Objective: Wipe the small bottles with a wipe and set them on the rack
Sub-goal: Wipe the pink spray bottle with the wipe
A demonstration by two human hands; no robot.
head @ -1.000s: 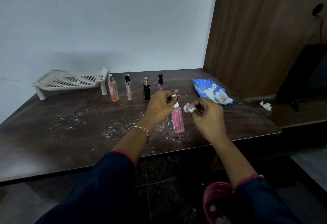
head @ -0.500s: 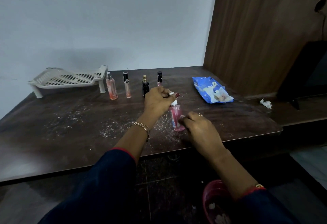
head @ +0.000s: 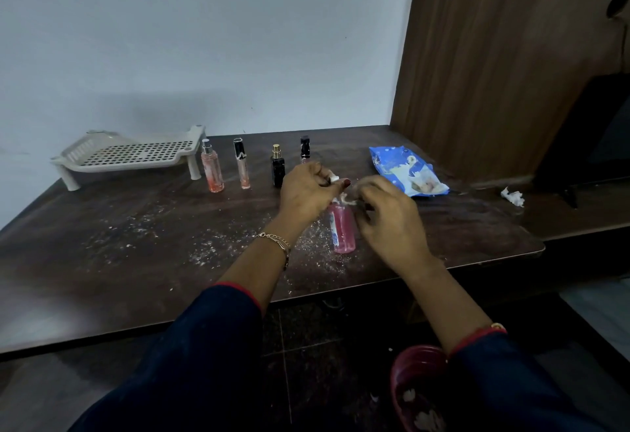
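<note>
A pink bottle point(head: 342, 228) with a white cap stands upright near the table's front edge. My left hand point(head: 306, 193) pinches its cap from above. My right hand point(head: 388, 217) holds a small white wipe point(head: 346, 199) against the bottle's neck. Behind them a row of small bottles stands on the table: a pink spray bottle point(head: 212, 171), a slim tube with a black cap point(head: 241, 168), a black bottle with a gold cap point(head: 278, 165) and a black-capped bottle point(head: 304, 148) partly hidden by my left hand. The white perforated rack point(head: 133, 156) at the back left holds nothing.
A blue wipes pack point(head: 407, 171) lies at the back right of the dark wooden table point(head: 102, 261). White crumbs are scattered over the table's middle. A crumpled wipe point(head: 512, 196) lies at far right beside a wooden panel. A red stool point(head: 417, 394) is under my right arm.
My right hand went from beside the bottle's top down to its body, then back up to the neck with the wipe. My left hand stayed on the cap.
</note>
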